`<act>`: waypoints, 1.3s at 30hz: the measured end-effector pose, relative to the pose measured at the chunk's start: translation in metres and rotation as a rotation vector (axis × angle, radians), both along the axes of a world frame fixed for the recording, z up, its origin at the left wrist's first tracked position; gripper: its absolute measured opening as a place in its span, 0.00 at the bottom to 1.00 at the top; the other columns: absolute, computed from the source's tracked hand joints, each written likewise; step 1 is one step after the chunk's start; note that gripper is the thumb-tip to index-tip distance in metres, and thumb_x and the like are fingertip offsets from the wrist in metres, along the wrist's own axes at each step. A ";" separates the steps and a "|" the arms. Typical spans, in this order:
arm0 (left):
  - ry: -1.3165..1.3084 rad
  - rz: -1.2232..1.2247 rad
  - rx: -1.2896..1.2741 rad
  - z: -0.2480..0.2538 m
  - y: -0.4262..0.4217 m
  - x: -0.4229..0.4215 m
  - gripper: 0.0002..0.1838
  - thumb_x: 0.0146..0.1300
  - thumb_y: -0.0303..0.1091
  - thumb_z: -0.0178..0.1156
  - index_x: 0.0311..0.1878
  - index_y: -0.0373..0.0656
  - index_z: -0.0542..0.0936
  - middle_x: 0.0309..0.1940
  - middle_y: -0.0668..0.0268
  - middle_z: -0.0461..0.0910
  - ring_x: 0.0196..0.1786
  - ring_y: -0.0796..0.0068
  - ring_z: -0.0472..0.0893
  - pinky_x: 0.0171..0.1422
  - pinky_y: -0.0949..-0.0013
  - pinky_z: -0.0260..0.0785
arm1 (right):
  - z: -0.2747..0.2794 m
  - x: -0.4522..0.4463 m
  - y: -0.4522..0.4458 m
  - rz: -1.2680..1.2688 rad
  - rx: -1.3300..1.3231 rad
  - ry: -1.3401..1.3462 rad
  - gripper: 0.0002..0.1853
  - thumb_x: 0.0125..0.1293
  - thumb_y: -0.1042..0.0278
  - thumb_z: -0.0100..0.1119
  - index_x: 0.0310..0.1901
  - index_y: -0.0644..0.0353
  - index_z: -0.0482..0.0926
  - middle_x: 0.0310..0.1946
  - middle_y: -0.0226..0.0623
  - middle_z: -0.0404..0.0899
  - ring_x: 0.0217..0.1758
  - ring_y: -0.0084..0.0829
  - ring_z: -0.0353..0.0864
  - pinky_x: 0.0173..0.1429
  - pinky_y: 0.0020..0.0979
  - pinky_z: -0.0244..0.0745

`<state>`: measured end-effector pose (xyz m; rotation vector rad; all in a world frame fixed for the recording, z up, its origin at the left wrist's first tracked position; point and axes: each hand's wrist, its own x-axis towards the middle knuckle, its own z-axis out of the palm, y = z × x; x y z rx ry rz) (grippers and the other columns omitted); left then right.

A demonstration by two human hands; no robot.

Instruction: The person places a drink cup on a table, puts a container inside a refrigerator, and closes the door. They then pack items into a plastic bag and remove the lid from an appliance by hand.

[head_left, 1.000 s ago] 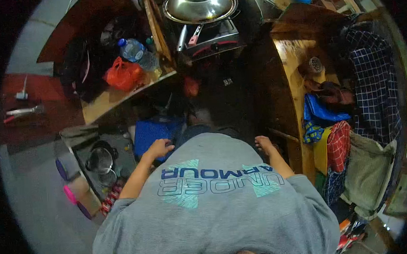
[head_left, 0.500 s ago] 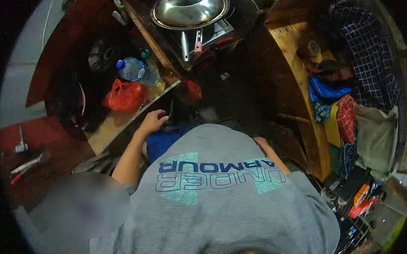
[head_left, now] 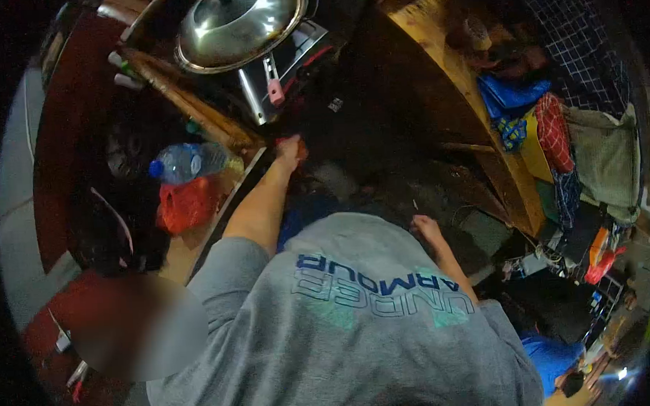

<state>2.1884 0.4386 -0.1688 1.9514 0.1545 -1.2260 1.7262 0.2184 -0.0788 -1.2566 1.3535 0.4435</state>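
My left hand (head_left: 288, 154) reaches forward past the shelf edge, its fingers closed at a small red plastic bag (head_left: 302, 149). The fingertips are dim and partly hidden by the bag. Held low on the other side, my right hand (head_left: 426, 229) has its fingers curled together. A tiny thin pale thing (head_left: 415, 205) shows just above those fingers, too small to name. Beside the left forearm, a larger red plastic bag (head_left: 187, 204) and a clear bottle with a blue cap (head_left: 189, 162) lie on the shelf.
A lidded wok (head_left: 238, 32) sits on a stove ahead, its handle (head_left: 252, 97) pointing toward me. Cloths, including a blue one (head_left: 512, 97), hang over a wooden panel (head_left: 434, 38) at right. Tools lie at lower left. A blue garment (head_left: 549, 360) shows at lower right.
My left hand has moved forward and right from near my knee to the small red plastic bag. My right hand has come further out from beside my body. The view has turned.
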 end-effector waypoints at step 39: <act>-0.090 1.332 -0.247 -0.005 -0.026 -0.036 0.26 0.75 0.43 0.48 0.70 0.38 0.65 0.70 0.51 0.62 0.67 0.54 0.68 0.72 0.50 0.57 | -0.012 -0.017 -0.071 0.556 -0.162 0.106 0.15 0.63 0.61 0.60 0.48 0.57 0.84 0.44 0.44 0.85 0.51 0.43 0.84 0.54 0.37 0.77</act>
